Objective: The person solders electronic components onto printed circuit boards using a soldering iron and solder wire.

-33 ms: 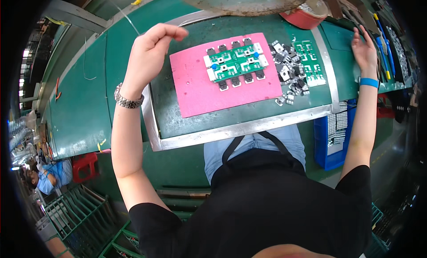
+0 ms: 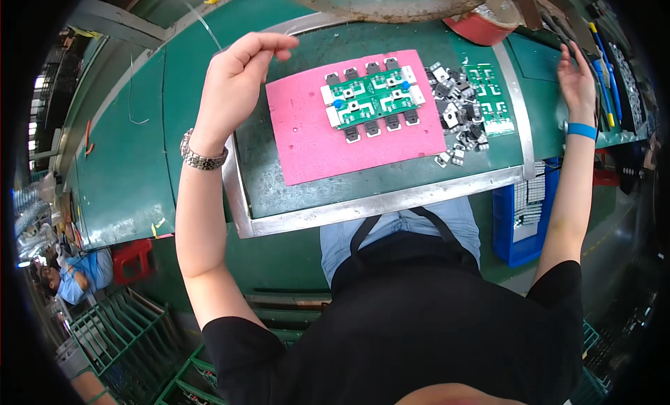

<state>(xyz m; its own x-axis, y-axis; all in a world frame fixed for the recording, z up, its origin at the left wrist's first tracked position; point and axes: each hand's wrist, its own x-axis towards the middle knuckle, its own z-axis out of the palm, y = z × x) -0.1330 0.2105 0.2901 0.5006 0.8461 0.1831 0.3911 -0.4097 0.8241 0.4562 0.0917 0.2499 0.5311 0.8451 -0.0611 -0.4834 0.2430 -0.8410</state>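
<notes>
My left hand (image 2: 241,73) is raised off the far left corner of a pink foam board (image 2: 307,150). Its fingers are curled in, and whatever they may hold is hidden. Lying on the foam is a green circuit board (image 2: 377,100) with white end pieces and two blue round parts. Black transistors (image 2: 391,121) with metal tabs stick out along its near and far long sides. At the far right, my right hand (image 2: 577,84) reaches up beside a dark cable and blue pens, fingers apart, nothing visible in them.
Loose transistors (image 2: 457,112) lie heaped right of the foam, beside another green circuit board (image 2: 494,98). A metal frame (image 2: 391,201) borders the work area. A rusty round lamp shade (image 2: 391,4) hangs over the far edge, near red tape (image 2: 481,30). A blue bin (image 2: 513,251) stands below, right.
My right hand sits very slightly farther right and lower. The fingers of my left hand have moved up a little and spread slightly at the tips. The boards look the same.
</notes>
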